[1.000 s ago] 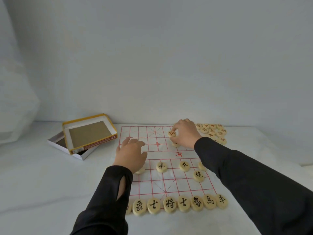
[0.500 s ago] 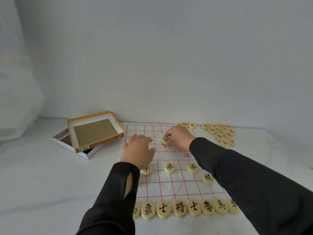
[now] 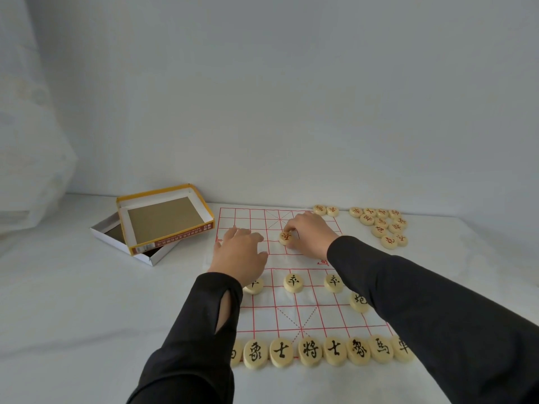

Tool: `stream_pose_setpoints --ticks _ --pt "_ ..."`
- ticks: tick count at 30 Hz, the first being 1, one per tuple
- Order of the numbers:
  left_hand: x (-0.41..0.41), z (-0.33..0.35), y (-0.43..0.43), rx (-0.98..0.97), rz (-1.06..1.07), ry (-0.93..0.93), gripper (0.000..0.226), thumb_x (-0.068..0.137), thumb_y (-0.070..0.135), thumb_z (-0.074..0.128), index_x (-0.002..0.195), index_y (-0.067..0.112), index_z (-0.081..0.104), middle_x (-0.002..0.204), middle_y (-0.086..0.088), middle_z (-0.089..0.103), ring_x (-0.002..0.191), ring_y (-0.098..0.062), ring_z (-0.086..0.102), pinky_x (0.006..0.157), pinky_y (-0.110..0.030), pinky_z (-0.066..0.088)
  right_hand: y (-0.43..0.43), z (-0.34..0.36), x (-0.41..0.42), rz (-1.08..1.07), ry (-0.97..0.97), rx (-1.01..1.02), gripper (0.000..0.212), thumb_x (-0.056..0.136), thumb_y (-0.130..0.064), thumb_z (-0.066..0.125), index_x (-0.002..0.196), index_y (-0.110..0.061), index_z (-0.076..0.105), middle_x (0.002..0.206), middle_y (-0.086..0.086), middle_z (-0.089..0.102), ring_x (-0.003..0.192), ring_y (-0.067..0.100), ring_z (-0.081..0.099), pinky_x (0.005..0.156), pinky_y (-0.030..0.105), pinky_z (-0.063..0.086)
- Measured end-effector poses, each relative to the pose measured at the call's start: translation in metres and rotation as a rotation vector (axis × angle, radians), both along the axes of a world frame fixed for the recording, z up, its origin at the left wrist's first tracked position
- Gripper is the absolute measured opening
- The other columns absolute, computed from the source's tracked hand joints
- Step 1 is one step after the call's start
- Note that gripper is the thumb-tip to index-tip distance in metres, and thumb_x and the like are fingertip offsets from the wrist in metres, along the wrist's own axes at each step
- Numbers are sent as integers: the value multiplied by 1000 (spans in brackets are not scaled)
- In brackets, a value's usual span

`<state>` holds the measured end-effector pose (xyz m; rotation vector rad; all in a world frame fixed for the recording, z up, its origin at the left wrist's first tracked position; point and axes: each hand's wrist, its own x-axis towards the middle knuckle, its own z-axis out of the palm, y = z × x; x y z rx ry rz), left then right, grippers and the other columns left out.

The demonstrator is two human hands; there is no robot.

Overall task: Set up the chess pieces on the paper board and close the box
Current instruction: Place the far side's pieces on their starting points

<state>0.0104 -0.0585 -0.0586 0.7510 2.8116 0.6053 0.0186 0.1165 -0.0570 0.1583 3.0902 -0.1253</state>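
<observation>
Cream disc with a red character: this red piece (image 3: 285,237) is pinched between thumb and fingertips of my right hand (image 3: 310,237), over the board (image 3: 294,313) at 12 o'clock from its centre. I cannot tell whether it touches the paper.

Left hand (image 3: 239,252): palm down, fingers loosely spread, at 10 o'clock on the board.

Black row (image 3: 310,351) lines the near edge at 6 o'clock. Three soldiers (image 3: 293,282) and a cannon (image 3: 359,301) stand beyond it.

Pile (image 3: 382,225) of red-marked discs lies on the tabletop at 2 o'clock, off the board.

Box (image 3: 108,231) is open at 10 o'clock, with its lid (image 3: 163,217) askew across it.
</observation>
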Motion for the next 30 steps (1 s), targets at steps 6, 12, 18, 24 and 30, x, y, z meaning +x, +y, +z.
stream_pose_setpoints --ticks 6,12,18,24,30 --pt "0 -1 3 -14 -10 -12 43 95 31 44 138 24 41 145 1 37 138 -20 23 114 -45 22 -1 -1 2 -10 -1 -7 35 92 -29 52 126 -21 56 125 5 58 117 24 46 99 37 40" --pt "7 0 14 16 -16 -28 43 95 30 45 138 24 41 144 1 38 136 -20 27 113 -44 25 0 12 26 -119 189 -311 60 90 -36 58 143 -20 36 136 3 48 127 19 42 104 32 34" --pt "23 3 30 35 -43 -38 44 95 27 45 138 23 41 142 -1 41 133 -20 32 111 -42 30 7 8 63 -302 428 -298 46 93 -27 55 136 -16 46 129 5 56 121 22 46 106 38 36" --pt "46 3 57 129 -35 32 61 94 24 46 148 24 16 156 -3 7 142 -25 12 114 -48 23 31 0 81 -422 370 -171 45 93 -22 50 137 -13 43 130 8 54 123 26 45 106 40 36" --pt "50 -2 88 94 -23 143 70 94 25 45 149 26 2 156 -4 -12 144 -27 -9 116 -48 7 85 -17 102 -626 406 -104 44 93 -20 46 135 -11 44 145 12 37 132 28 34 110 37 29"
